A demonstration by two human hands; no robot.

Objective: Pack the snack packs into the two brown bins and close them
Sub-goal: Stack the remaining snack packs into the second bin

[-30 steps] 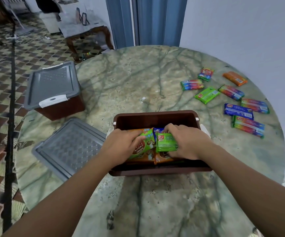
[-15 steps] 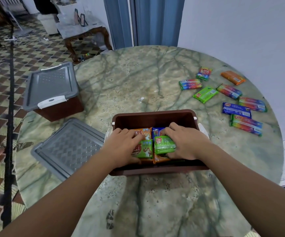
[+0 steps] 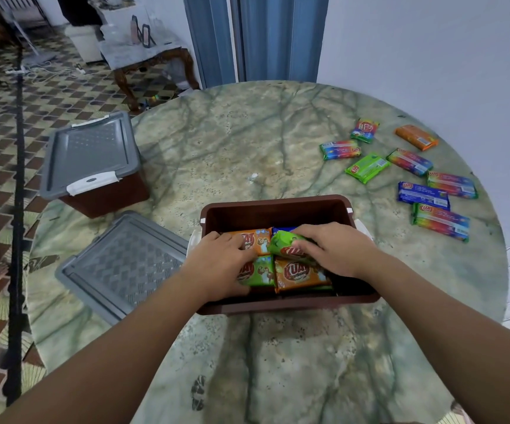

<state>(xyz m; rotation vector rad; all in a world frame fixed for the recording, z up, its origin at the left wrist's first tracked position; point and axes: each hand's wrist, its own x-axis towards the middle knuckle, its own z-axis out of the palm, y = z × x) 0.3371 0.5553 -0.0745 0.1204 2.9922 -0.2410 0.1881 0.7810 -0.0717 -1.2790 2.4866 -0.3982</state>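
Note:
An open brown bin [image 3: 278,206] stands in front of me on the round marble table. Inside lie orange and green snack packs [image 3: 301,274]. My right hand [image 3: 336,249] grips a small green pack [image 3: 284,246] over the packs in the bin. My left hand [image 3: 217,266] lies flat on the packs at the bin's left side, its fingers pressing them down. The bin's grey lid [image 3: 125,264] lies flat to its left. A second brown bin [image 3: 107,195] with its grey lid [image 3: 90,153] on stands at the table's left edge.
Several loose snack packs lie at the right of the table, among them a green one [image 3: 366,167], a blue one [image 3: 423,195] and an orange one [image 3: 417,137]. A white wall runs close behind them. A small side table [image 3: 155,56] stands on the patterned floor beyond.
My right hand has shifted the small green pack toward the back of the bin and tilted it. My left hand has moved slightly toward the near wall, uncovering an orange pack at the back.

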